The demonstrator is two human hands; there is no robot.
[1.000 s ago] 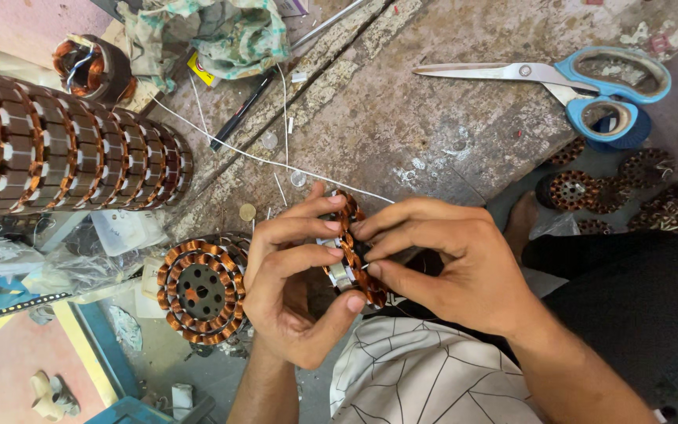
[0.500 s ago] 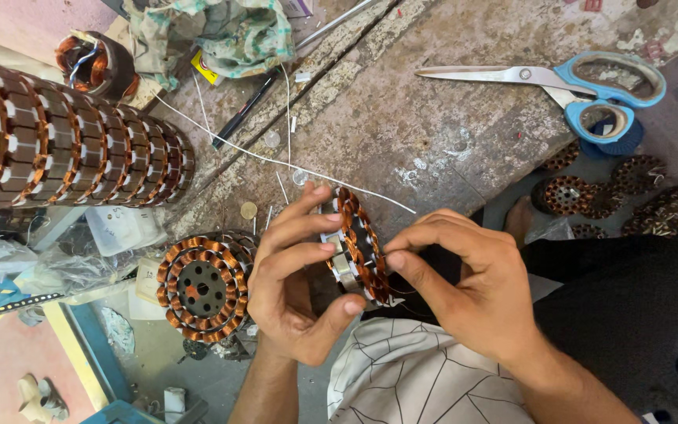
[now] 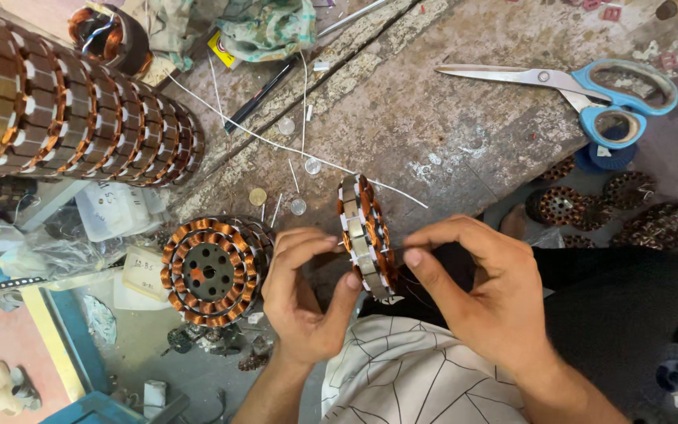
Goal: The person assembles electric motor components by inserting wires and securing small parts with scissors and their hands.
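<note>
a copper-wound stator (image 3: 366, 235) is held on edge, just off the near edge of the counter (image 3: 433, 126), above the lap, so that its rim of coils and pale slot liners faces up toward the eyes. the left hand (image 3: 304, 294) is cupped around the lower side of the ring, with thumb and fingers pressed to it, which looks meant to keep it steady and upright. the right hand (image 3: 488, 294) is brought in from the other side, its thumb and forefinger pinched together at the rim, apparently on a thin wire or liner; what exactly is nipped is too fine to tell.

a second wound stator (image 3: 212, 271) is seen lying flat below the counter's near edge, just beside the left hand, within easy reach. a long stack of stators (image 3: 64, 110) is laid on its side at the counter's left end, probably kept there out of the working space. blue-handled scissors (image 3: 582, 90) are left at the far right corner, blades pointing left, well apart from both hands. a thin white cord (image 3: 276, 143) is trailed across the middle of the counter toward the held ring. more small wound cores (image 3: 614, 204) are heaped beyond the right edge.
</note>
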